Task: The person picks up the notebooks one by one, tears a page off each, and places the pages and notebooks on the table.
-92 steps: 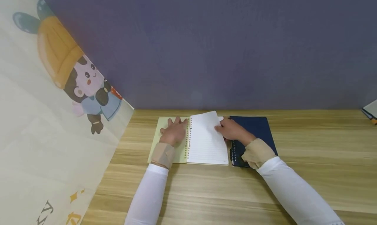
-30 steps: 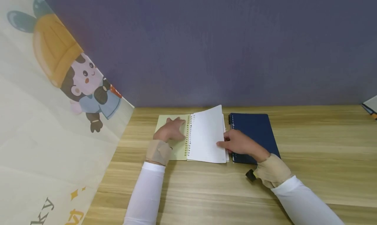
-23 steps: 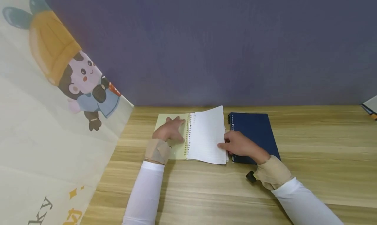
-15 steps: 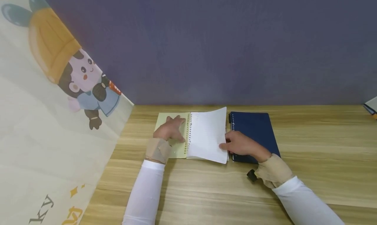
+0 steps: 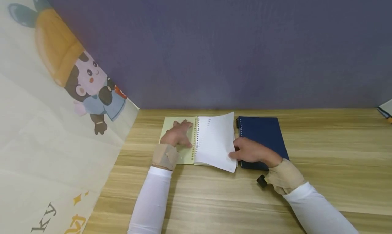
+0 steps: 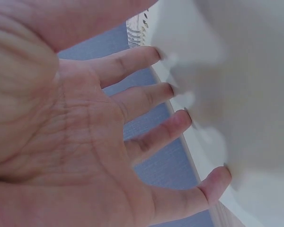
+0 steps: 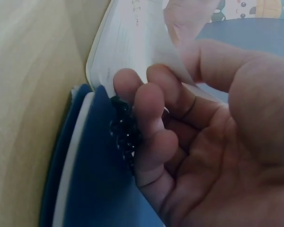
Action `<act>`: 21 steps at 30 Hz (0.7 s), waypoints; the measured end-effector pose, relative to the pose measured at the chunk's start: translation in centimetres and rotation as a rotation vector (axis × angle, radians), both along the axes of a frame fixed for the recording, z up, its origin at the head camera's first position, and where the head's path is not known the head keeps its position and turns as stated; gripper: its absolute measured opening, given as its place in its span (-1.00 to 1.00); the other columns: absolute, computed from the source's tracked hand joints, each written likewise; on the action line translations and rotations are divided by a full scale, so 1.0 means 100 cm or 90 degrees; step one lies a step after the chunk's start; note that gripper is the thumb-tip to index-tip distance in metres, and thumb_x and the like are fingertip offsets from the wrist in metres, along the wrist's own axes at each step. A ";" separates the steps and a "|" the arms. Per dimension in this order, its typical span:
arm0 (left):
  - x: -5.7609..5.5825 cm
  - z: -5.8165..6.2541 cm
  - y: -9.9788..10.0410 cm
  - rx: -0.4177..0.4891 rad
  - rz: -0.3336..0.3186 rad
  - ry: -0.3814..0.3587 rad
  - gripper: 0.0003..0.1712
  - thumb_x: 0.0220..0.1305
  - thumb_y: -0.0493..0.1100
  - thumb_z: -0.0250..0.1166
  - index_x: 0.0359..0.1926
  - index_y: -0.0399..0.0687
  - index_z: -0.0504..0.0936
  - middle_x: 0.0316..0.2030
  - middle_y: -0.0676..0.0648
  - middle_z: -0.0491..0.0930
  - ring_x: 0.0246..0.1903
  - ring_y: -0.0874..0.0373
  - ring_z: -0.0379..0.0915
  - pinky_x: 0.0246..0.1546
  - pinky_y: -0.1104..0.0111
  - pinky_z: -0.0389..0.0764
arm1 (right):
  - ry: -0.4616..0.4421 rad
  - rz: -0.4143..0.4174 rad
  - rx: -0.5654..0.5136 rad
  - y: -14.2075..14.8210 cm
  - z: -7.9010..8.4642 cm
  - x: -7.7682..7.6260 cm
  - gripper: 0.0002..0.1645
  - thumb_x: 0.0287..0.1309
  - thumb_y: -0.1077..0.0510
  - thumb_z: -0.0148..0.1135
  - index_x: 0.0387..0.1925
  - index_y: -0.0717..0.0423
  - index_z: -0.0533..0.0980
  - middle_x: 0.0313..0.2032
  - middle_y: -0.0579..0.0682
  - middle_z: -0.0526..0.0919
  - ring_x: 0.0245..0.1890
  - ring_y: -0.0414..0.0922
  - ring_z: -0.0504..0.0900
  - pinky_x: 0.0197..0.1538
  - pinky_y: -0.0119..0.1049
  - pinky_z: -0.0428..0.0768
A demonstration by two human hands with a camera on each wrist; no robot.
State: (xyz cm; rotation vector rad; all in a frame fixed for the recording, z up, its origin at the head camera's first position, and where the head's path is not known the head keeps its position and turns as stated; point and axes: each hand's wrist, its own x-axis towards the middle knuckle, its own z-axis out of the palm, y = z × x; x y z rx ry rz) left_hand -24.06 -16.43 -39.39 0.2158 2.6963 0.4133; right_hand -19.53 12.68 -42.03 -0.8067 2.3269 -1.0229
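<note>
A spiral-bound notebook lies open in the head view, its pale yellow-green left side (image 5: 184, 158) flat on the table and a white lined page (image 5: 214, 142) on the right. My left hand (image 5: 177, 134) rests on the pale side with fingers spread; in the left wrist view its fingertips (image 6: 182, 117) touch that surface. With thumb and index finger my right hand (image 5: 249, 150) pinches the page's right edge, which bows up off the sheets below. In the right wrist view, its other fingers curl beside the black binding (image 7: 125, 125) of a closed navy notebook (image 5: 263, 132).
The wood-grain table (image 5: 220, 200) ends at a dark grey-blue wall panel (image 5: 214, 57). A pale wall sheet with a cartoon figure (image 5: 92, 81) borders the left. At the far right edge, a dark object with an orange part (image 5: 388, 116) shows partly.
Since the earliest frame, my right hand has moved from near the page's top down its right edge. My left hand has shifted slightly left. Lately the page's lower corner has dipped a little.
</note>
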 end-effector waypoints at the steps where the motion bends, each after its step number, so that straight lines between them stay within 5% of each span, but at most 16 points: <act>1: 0.000 0.000 0.000 -0.001 0.001 0.001 0.09 -0.21 -0.09 0.47 0.38 0.14 0.11 0.42 -0.03 -0.16 0.35 -0.08 -0.27 0.08 -0.20 0.06 | -0.003 0.000 0.001 0.000 0.001 0.000 -0.49 0.17 -0.04 0.13 -0.76 0.03 0.19 -0.80 -0.13 0.15 -0.79 -0.20 -0.03 -0.65 -0.33 0.14; 12: -0.004 -0.004 0.002 -0.010 0.014 0.003 0.10 -0.21 -0.07 0.48 0.38 0.18 0.10 0.42 0.01 -0.17 0.36 -0.06 -0.30 0.10 -0.17 0.06 | -0.035 0.008 0.015 0.002 0.004 -0.006 -0.50 0.21 0.01 0.08 -0.77 0.01 0.18 -0.80 -0.15 0.10 -0.78 -0.21 -0.06 -0.65 -0.34 0.11; 21: -0.008 -0.005 0.005 -0.014 0.026 0.004 0.10 -0.20 -0.07 0.47 0.38 0.19 0.10 0.42 0.02 -0.17 0.35 -0.06 -0.28 0.10 -0.16 0.07 | -0.072 0.022 -0.001 0.012 0.000 -0.021 -0.76 0.22 0.06 0.05 -0.50 0.02 0.54 -0.78 -0.14 0.14 -0.78 -0.20 -0.02 -0.66 -0.34 0.12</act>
